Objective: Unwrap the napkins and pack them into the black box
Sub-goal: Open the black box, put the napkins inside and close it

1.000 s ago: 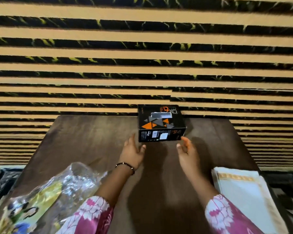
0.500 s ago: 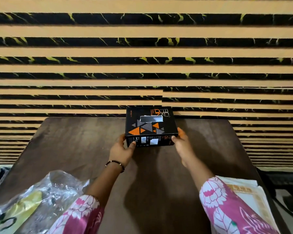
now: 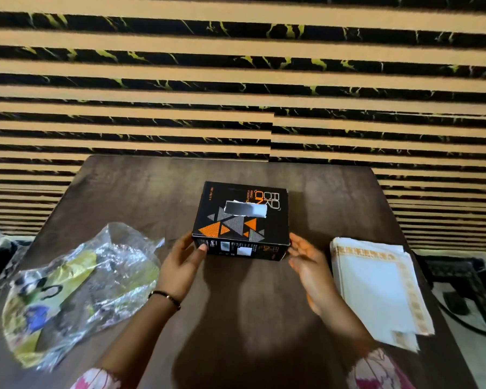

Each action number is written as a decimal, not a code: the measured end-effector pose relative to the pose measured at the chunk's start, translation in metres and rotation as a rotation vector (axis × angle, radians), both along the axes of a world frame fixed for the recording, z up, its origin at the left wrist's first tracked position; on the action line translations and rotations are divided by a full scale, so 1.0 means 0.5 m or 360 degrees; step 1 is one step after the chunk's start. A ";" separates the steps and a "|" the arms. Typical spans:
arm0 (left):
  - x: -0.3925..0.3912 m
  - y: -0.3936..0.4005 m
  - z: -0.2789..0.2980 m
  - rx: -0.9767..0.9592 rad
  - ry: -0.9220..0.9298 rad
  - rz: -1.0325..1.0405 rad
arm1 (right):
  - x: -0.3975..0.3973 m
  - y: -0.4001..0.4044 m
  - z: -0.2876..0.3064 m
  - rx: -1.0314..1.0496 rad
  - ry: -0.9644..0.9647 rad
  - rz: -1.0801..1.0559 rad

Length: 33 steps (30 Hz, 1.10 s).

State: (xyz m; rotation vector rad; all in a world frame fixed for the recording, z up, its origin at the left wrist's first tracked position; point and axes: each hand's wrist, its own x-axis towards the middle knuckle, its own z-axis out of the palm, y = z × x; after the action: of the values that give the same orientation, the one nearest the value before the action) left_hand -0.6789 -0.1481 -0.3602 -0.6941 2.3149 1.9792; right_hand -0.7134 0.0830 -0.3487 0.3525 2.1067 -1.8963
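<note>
The black box, printed with orange and grey triangles and with a torn slot in its closed top, stands on the dark wooden table in the middle. My left hand grips its near-left corner, thumb on the front face. My right hand is at the near-right corner with palm open and fingers spread, fingertips just reaching the box's side. A stack of white napkins with gold borders lies unwrapped to the right of my right hand. The crumpled clear plastic wrapper lies at the left.
The table's back edge meets a wall of tan and black stripes. Patterned floor covering and a dark cable show beyond the table's right edge.
Both hands reached the box at the far edge, took it by its sides and drew it toward me to mid-table. My right hand has since loosened. The view tilted down.
</note>
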 end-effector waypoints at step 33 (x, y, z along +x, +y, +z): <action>0.041 0.121 -0.023 -0.1915 0.0073 -0.0671 | 0.099 0.045 0.003 0.0049 0.0049 0.0124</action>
State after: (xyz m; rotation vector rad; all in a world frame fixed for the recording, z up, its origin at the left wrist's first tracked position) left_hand -0.6583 -0.0876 -0.3717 -0.0760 3.1439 0.3029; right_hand -0.6637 0.1056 -0.3472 0.2454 2.1391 -1.8386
